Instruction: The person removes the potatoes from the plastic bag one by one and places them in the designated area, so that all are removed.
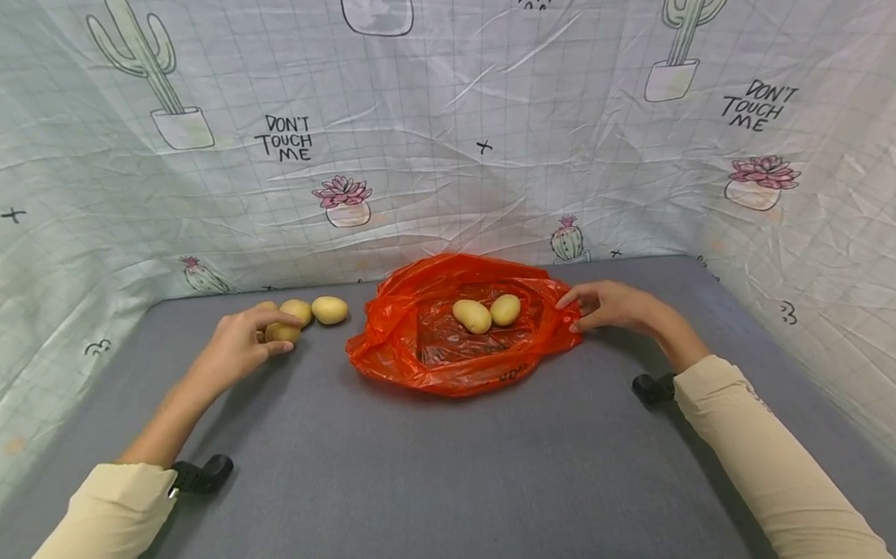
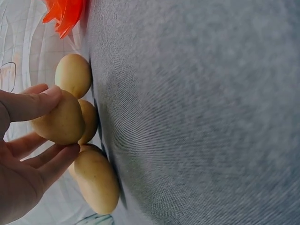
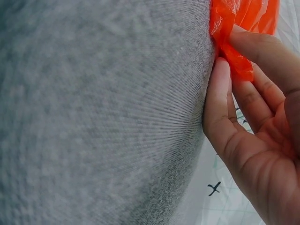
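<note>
My left hand (image 1: pixel 242 345) pinches a yellow potato (image 2: pixel 63 119) between thumb and fingers at the left of the table. Close behind that one lie several more potatoes (image 2: pixel 97 182), partly hidden by the hand in the head view; one potato (image 1: pixel 330 310) sits at the right end of this group. A thin red plastic bag (image 1: pixel 463 380) lies spread in the middle with its mouth facing up. Two potatoes (image 1: pixel 472 316) rest inside it, side by side. At the bag's right edge my right hand (image 1: pixel 610 306) grips the crumpled plastic (image 3: pixel 240 63) between thumb and fingers.
The grey table (image 1: pixel 457 479) reaches back to a pale printed cloth (image 1: pixel 442 146) that hangs behind it and along both sides. Each wrist carries a black strap-on device, one of them (image 1: pixel 204 473) on the left.
</note>
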The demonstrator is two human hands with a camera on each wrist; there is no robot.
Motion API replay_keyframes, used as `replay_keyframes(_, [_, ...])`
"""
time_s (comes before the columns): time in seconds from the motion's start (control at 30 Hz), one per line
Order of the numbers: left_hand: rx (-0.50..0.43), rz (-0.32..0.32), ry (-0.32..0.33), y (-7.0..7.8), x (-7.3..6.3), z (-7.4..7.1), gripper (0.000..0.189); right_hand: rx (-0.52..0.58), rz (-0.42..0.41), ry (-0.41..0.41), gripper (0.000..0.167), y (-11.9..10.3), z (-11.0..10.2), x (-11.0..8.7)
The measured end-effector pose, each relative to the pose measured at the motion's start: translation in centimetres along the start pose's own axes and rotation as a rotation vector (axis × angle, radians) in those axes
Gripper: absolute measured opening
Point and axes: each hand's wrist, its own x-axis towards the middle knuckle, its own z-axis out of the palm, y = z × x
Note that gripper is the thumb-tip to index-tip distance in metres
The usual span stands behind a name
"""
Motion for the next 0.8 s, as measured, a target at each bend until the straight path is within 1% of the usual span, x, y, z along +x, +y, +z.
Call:
replay_keyframes(0.13, [0.023,0.027,-0.056,0.20,0.24,-0.11,0.033,-0.014,0.010,0.003,0.043,-0.13,-0.14,-0.09])
replay_keyframes(0.23, [0.042,0.046,-0.085,0.35,0.33,-0.13,0.033,-0.010,0.010,0.003,0.043,-0.22,-0.07,-0.09])
replay_keyframes(0.53, [0.083,0.008,-0.092,0.17,0.14,-0.36,0.031,0.001,-0.019,-0.001,0.045,-0.22,0.19,0.07])
replay_keyframes(0.8, [0.136,0.003,-0.147,0.39,0.16,-0.25,0.040,-0.002,-0.003,0.001,0.045,-0.02,0.11,0.15])
